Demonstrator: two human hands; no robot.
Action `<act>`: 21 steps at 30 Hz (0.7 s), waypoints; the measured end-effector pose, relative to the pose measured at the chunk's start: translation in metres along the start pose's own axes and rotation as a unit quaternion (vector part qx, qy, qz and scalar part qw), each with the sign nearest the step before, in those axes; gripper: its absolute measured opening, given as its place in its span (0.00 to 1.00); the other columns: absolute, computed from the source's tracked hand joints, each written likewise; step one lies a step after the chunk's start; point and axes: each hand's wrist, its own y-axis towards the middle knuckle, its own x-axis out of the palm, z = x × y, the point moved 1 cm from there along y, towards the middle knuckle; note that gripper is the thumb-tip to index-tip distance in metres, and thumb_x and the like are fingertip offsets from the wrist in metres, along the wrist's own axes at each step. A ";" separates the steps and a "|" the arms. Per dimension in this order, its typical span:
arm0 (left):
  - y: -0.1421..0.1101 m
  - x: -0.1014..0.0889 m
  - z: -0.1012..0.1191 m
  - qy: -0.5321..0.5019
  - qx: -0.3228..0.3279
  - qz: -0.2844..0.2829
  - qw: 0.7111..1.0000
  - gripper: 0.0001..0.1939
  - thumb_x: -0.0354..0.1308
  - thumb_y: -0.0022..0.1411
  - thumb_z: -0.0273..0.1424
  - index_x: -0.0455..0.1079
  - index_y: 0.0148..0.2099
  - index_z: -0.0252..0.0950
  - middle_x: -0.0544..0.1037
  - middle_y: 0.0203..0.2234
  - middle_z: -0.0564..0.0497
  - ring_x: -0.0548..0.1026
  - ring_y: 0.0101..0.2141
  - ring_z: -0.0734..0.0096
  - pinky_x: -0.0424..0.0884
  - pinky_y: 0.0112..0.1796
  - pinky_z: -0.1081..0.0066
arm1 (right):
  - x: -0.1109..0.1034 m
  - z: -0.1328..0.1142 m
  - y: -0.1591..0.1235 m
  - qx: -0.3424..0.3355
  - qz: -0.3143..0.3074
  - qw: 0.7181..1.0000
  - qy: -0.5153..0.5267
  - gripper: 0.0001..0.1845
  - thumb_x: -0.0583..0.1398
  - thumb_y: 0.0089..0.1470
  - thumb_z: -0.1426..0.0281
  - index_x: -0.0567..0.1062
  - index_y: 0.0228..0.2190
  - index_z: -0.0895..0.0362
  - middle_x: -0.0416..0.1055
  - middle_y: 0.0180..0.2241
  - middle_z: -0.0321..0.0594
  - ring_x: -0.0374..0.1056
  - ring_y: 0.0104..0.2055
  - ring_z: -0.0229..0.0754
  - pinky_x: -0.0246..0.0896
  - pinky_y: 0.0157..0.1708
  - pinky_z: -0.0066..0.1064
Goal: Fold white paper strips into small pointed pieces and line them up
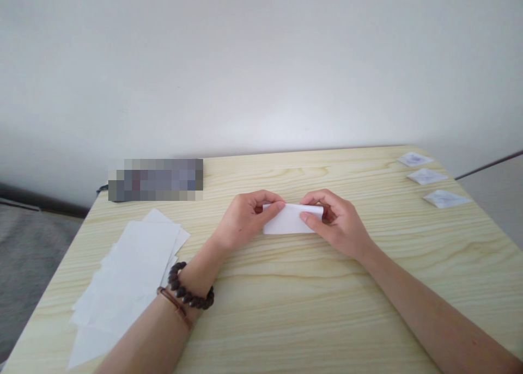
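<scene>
A white sheet of paper (pixel 288 220), folded over into a narrow strip, is held between both hands near the middle of the table. My left hand (pixel 247 216) grips its left end, the thumb on the front face and the fingers behind. At the right end, my right hand (pixel 337 221) pinches it the same way, and the top edge there curves in a rounded fold. The fingertips behind the paper are partly hidden. A dark beaded bracelet (pixel 190 292) and a brown cord circle my left wrist.
Loose white sheets (pixel 126 265) lie in a spread pile at the left, partly under my left forearm. Three folded paper pieces (pixel 445 198) line the right edge. A blurred-out dark object (pixel 157 181) is at the back left. Behind the wooden table (pixel 286 319) stands a white wall (pixel 261 63).
</scene>
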 end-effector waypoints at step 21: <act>-0.008 0.014 0.004 0.173 0.093 0.019 0.980 0.11 0.56 0.61 0.32 0.78 0.35 0.34 0.74 0.20 0.56 0.59 0.18 0.82 0.55 0.19 0.79 | 0.002 -0.007 0.000 -0.092 -0.024 0.983 -0.156 0.03 0.58 0.55 0.74 0.68 0.29 0.56 0.67 0.26 0.33 0.62 0.28 0.33 0.56 0.29 0.25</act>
